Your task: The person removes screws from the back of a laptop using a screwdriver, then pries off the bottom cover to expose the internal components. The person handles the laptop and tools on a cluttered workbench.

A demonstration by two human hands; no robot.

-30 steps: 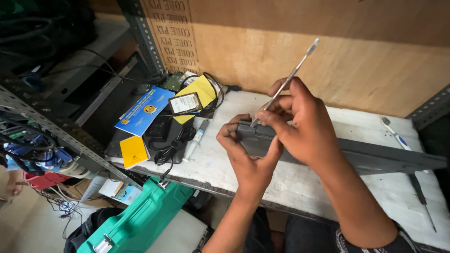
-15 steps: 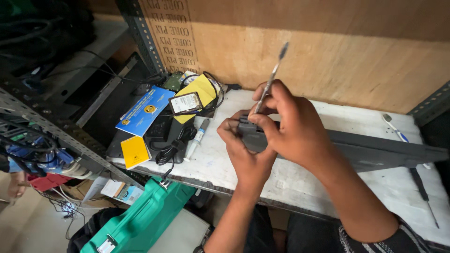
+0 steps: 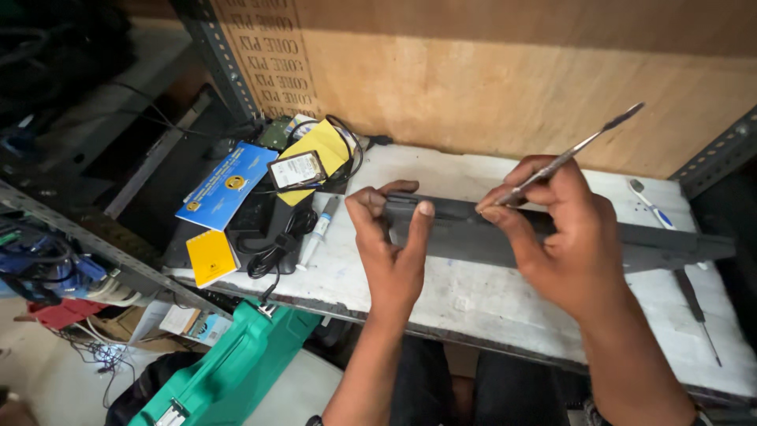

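The left hand (image 3: 390,244) clamps the near end of a long dark grey bar (image 3: 552,237) lying on the white tabletop (image 3: 473,300); the right hand (image 3: 564,237) pinches a thin metal pry tool (image 3: 576,150) at it. The bar looks rigid and light, best gripped at its end.

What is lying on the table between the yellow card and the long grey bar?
In the head view, a coiled black cable and a small white tube lie between the yellow card and the long grey bar.

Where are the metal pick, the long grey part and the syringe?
metal pick (image 3: 579,146), head view, mid shaft.
long grey part (image 3: 473,237), head view, top face between the hands.
syringe (image 3: 315,233), head view, barrel.
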